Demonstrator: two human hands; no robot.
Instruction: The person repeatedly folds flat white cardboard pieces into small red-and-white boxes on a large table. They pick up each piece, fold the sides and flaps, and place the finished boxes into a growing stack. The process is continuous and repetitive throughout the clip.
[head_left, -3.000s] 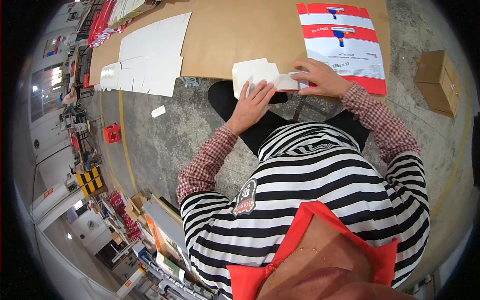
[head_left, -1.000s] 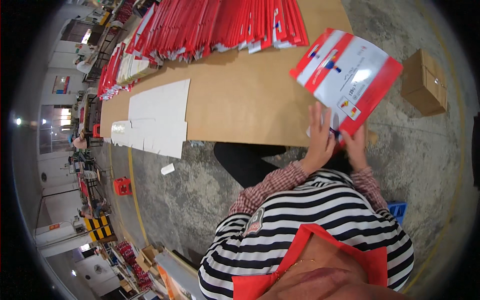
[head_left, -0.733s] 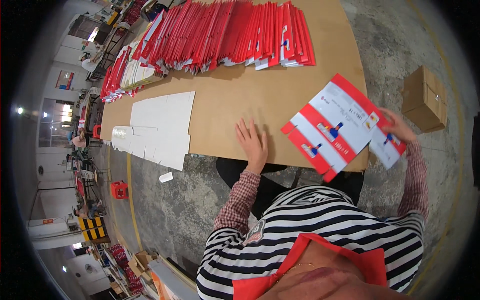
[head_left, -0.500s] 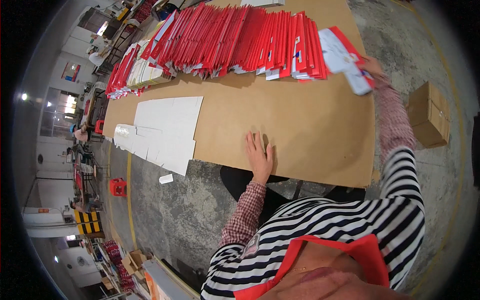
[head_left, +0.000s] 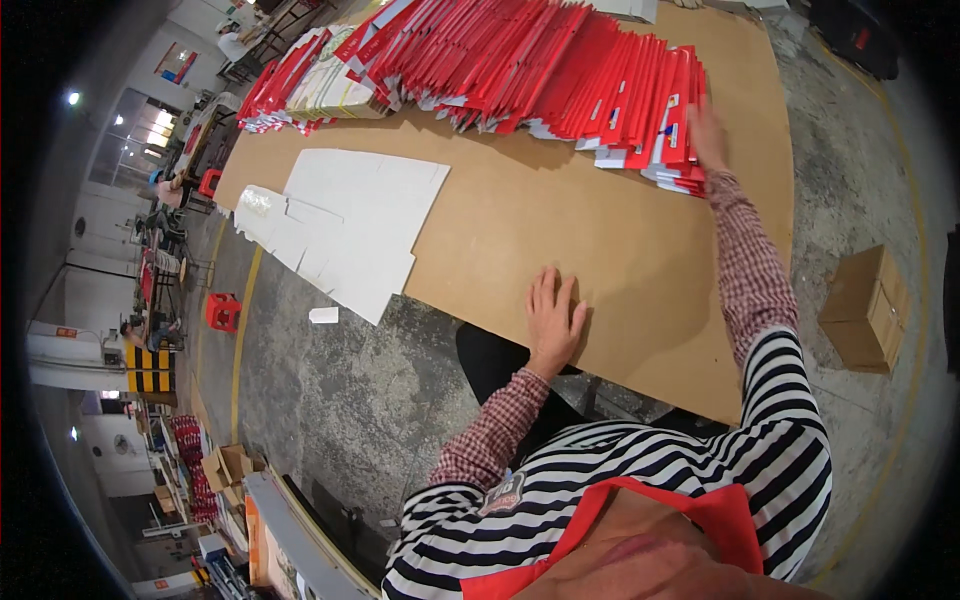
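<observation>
A long row of thin red-and-white folded cardboard pieces [head_left: 560,75] stands on edge, leaning together, across the far side of the brown-topped table [head_left: 520,215]. My right hand [head_left: 708,138] is at the right end of this row, against the last piece. Motion blurs it, but its fingers look stretched out along that piece, and I see nothing held in them. Near the front edge of the table, my left hand [head_left: 555,320] lies flat with the fingers apart, holding nothing.
A torn white cardboard sheet [head_left: 365,215] lies at the table's left, overhanging its edge. Behind it sits a banded pale stack [head_left: 335,92]. A cardboard box [head_left: 865,310] stands on the floor at right, a red stool [head_left: 222,311] at left. Other people work in the left background.
The red-and-white piece my right hand held apart has joined the right end of the row, and that hand moved leftward to it. The view has shifted; my left hand stays flat on the table.
</observation>
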